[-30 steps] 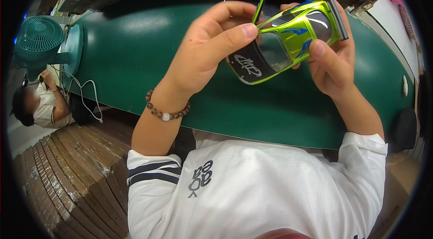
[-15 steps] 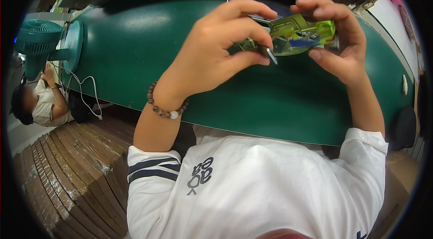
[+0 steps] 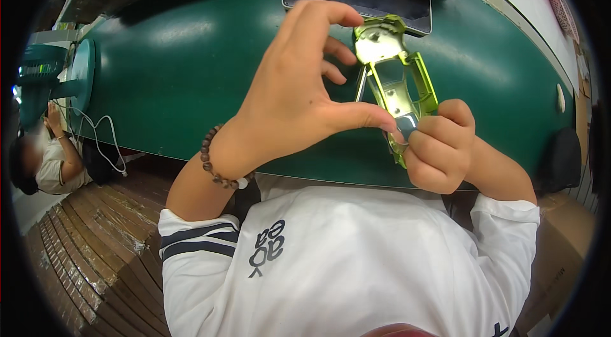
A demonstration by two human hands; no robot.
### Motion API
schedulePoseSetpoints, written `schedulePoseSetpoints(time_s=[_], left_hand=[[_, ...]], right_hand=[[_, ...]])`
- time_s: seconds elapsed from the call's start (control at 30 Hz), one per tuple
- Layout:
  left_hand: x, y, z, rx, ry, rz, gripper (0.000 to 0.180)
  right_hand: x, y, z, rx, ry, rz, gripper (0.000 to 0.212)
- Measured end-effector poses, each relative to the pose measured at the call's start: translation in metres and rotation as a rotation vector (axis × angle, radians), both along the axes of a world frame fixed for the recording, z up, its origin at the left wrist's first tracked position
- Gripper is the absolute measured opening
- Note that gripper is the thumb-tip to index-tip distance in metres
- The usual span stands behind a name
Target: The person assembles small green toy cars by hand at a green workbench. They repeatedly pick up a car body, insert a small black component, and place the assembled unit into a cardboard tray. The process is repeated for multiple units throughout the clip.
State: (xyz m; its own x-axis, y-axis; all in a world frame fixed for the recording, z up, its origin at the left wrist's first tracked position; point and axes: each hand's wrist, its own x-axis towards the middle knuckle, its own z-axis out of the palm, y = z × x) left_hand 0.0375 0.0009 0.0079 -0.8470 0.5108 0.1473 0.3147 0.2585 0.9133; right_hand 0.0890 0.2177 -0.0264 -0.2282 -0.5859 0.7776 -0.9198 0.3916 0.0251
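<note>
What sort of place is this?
Probably a small assembly workshop: long green workbench, lime-green model car shell being handled, and what looks like stacked brown cardboard.

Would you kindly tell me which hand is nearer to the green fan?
Left: the left hand is right of the fan, across the table, while the right hand is farther right, gripping the car shell.

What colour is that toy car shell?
The shell is shiny yellow-green, with paler, silvery-looking patches inside. It shows best in the head view.
</note>
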Motion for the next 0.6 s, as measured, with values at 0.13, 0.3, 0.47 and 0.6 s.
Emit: schedulePoseSetpoints(time_s=[0.13, 0.3, 0.47, 0.6], left_hand=[[-0.003, -0.004, -0.003, 0.048, 0.173, -0.039, 0.064], [-0.007, 0.001, -0.006, 0.083, 0.358, -0.111, 0.044], [-0.007, -0.002, -0.002, 0.166, 0.219, -0.119, 0.051], [-0.005, 0.007, -0.011, 0.098, 0.321, 0.011, 0.035]], right_hand=[[-0.002, -0.007, -0.004, -0.117, 0.106, -0.068, 0.032], [0.001, -0.006, -0.002, -0.106, 0.059, -0.052, 0.032], [0.002, -0.006, -0.002, -0.089, 0.119, -0.033, 0.028], [-0.001, -0.008, -0.002, -0.073, 0.092, -0.081, 0.027]])
